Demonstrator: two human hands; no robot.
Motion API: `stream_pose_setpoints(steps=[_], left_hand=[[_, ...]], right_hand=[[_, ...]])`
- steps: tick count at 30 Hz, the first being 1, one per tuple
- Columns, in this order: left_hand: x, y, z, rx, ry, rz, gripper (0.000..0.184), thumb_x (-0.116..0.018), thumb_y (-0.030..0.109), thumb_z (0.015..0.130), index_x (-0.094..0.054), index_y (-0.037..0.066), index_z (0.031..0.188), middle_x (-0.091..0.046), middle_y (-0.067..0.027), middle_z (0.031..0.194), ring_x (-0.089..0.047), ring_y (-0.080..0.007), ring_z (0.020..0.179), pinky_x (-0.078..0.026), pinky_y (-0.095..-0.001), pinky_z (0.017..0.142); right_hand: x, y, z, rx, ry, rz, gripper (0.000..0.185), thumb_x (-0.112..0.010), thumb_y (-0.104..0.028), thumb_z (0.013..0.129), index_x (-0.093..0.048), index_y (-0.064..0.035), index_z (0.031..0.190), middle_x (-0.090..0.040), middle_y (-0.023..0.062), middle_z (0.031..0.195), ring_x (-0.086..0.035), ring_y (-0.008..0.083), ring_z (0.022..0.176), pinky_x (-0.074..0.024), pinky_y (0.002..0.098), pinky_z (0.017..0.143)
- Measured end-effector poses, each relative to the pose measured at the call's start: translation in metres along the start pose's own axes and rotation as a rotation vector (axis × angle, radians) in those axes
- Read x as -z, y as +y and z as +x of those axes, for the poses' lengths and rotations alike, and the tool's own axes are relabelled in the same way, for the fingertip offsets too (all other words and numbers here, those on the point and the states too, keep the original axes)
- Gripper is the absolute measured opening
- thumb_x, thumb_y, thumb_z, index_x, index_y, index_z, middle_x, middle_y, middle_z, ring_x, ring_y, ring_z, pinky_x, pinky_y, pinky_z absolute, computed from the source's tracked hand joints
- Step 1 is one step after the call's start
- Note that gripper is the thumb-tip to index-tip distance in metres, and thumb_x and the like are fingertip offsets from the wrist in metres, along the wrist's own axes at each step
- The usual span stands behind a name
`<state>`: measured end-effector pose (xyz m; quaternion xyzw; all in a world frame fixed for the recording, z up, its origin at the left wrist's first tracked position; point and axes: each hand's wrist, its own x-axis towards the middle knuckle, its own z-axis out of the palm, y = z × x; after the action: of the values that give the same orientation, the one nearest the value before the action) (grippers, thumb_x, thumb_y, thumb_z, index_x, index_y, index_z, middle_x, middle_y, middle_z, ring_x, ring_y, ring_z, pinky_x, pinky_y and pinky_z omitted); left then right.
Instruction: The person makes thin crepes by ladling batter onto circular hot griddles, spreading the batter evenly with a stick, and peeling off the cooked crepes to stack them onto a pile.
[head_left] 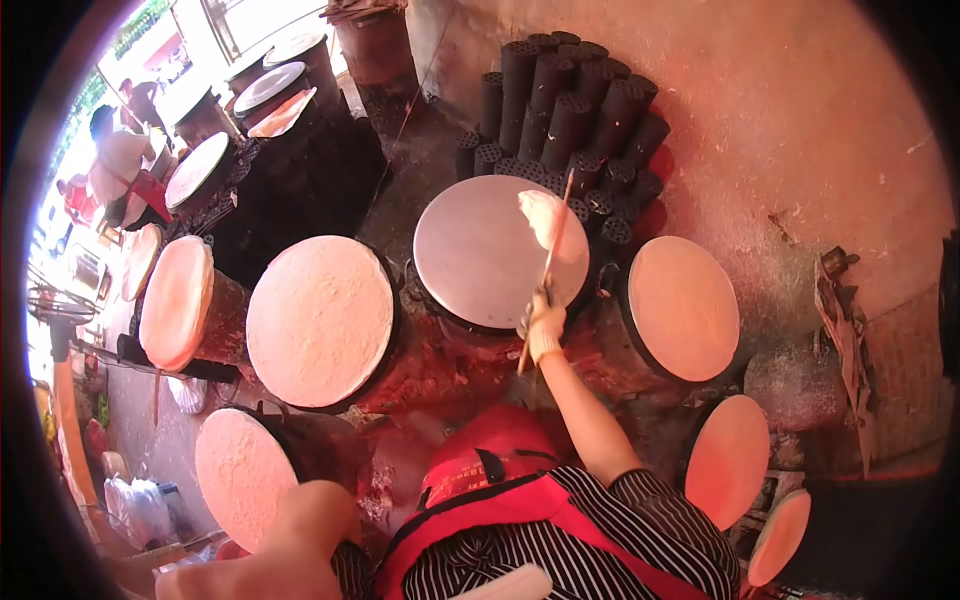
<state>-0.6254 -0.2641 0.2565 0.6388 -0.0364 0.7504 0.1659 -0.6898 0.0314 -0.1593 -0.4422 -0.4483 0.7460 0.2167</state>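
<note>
Red apron (pixel 510 437), then griddle (pixel 470 250) under white lump (pixel 541 216); flanking griddles (pixel 397 325) coated.

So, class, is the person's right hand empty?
No, the right hand grips a thin stick that slants over a round griddle.

Here's a food workshop, opened to daylight at upper left: round griddles (pixel 470 250) are ranged everywhere, most coated with pale dough (pixel 320 320), and holed black briquettes (pixel 570 115) are stacked by the wall (pixel 770 110), top centre.
</note>
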Motion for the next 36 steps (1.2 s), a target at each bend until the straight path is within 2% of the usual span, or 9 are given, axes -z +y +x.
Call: stream_pose_setpoints(steps=[10,15,17,20,25,29,33,34,36], left_hand=[[-0.034,0.043,-0.028,0.008,-0.015,-0.146,0.03,-0.052,0.006,0.094,-0.056,0.007,0.064,-0.054,-0.004,0.061,-0.053,-0.0127,0.05,-0.06,-0.0404,0.081],[-0.035,0.067,-0.076,-0.034,0.044,-0.266,0.022,-0.051,0.006,0.098,-0.062,0.0,0.081,-0.056,-0.0053,0.071,-0.051,-0.0096,0.053,-0.059,-0.03,0.064],[-0.039,0.09,-0.128,-0.113,0.304,-0.232,0.039,-0.041,-0.004,0.092,-0.034,0.014,0.058,-0.033,0.0026,0.043,-0.033,-0.0087,0.03,-0.045,-0.0321,0.036],[-0.025,0.095,-0.186,0.035,0.835,0.076,0.04,-0.036,0.014,0.106,-0.037,0.012,0.066,-0.034,0.001,0.041,-0.033,-0.0072,0.027,-0.047,-0.0381,0.031],[0.018,0.018,-0.256,0.481,1.709,1.031,0.035,-0.055,0.034,0.103,-0.042,0.015,0.076,-0.03,0.0083,0.055,-0.024,-0.0042,0.039,-0.047,-0.027,0.052],[0.034,-0.04,-0.309,0.693,1.949,1.268,0.031,-0.067,0.03,0.096,-0.057,0.008,0.077,-0.048,0.0037,0.059,-0.042,-0.0069,0.044,-0.046,-0.0244,0.05],[0.036,-0.097,-0.345,0.805,1.961,1.289,0.028,-0.07,0.031,0.094,-0.069,0.003,0.093,-0.068,-0.0035,0.082,-0.061,-0.0102,0.071,-0.047,-0.0245,0.067],[0.036,-0.109,-0.351,0.836,1.942,1.29,0.028,-0.071,0.03,0.094,-0.069,0.003,0.094,-0.069,-0.0038,0.084,-0.062,-0.0107,0.074,-0.048,-0.0251,0.07],[0.037,-0.139,-0.336,0.902,2.003,1.27,0.026,-0.069,0.028,0.095,-0.069,0.002,0.096,-0.071,-0.0046,0.09,-0.062,-0.0121,0.081,-0.049,-0.0282,0.078]], right_hand=[[-0.037,-0.044,0.034,-0.006,-0.348,-0.349,0.018,-0.057,-0.029,0.099,-0.061,-0.0114,0.097,-0.047,-0.0028,0.059,-0.043,0.0119,0.04,-0.0324,0.0321,0.036],[0.053,-0.031,-0.001,-0.038,-0.147,-0.084,0.041,-0.06,-0.025,0.099,-0.057,-0.0337,0.139,-0.045,-0.005,0.058,-0.035,0.0096,0.034,-0.0288,0.0287,0.033],[0.054,-0.029,0.008,-0.037,-0.109,-0.117,0.034,-0.058,-0.025,0.099,-0.061,-0.0272,0.133,-0.045,-0.0038,0.058,-0.035,0.0096,0.034,-0.0288,0.0285,0.033],[0.018,-0.035,0.011,-0.011,-0.246,-0.317,0.029,-0.057,-0.026,0.1,-0.062,-0.0223,0.128,-0.044,-0.003,0.058,-0.037,0.0101,0.037,-0.0301,0.0288,0.034],[-0.02,-0.038,0.029,0.028,-0.416,-0.443,0.035,-0.059,-0.026,0.1,-0.062,-0.0229,0.134,-0.043,-0.0039,0.059,-0.039,0.0091,0.039,-0.0334,0.0281,0.036],[0.042,-0.111,0.008,-0.2,-0.753,-0.488,0.038,-0.054,-0.02,0.103,-0.058,-0.0241,0.14,-0.041,-0.0043,0.061,-0.032,0.007,0.042,-0.0275,0.0256,0.037],[0.086,-0.108,0.099,-0.148,-0.377,-0.395,0.04,-0.056,-0.019,0.101,-0.057,-0.0217,0.141,-0.043,-0.0032,0.054,-0.032,0.0096,0.034,-0.0241,0.0276,0.032],[0.081,-0.116,0.108,-0.139,-0.315,-0.445,0.039,-0.052,-0.018,0.101,-0.06,-0.0353,0.134,-0.044,-0.0018,0.056,-0.033,0.0099,0.034,-0.0257,0.0283,0.032],[0.069,-0.11,0.14,-0.1,-0.52,-0.5,0.04,-0.058,-0.02,0.1,-0.059,-0.03,0.139,-0.042,-0.0055,0.056,-0.033,0.0085,0.035,-0.0264,0.0272,0.033]])
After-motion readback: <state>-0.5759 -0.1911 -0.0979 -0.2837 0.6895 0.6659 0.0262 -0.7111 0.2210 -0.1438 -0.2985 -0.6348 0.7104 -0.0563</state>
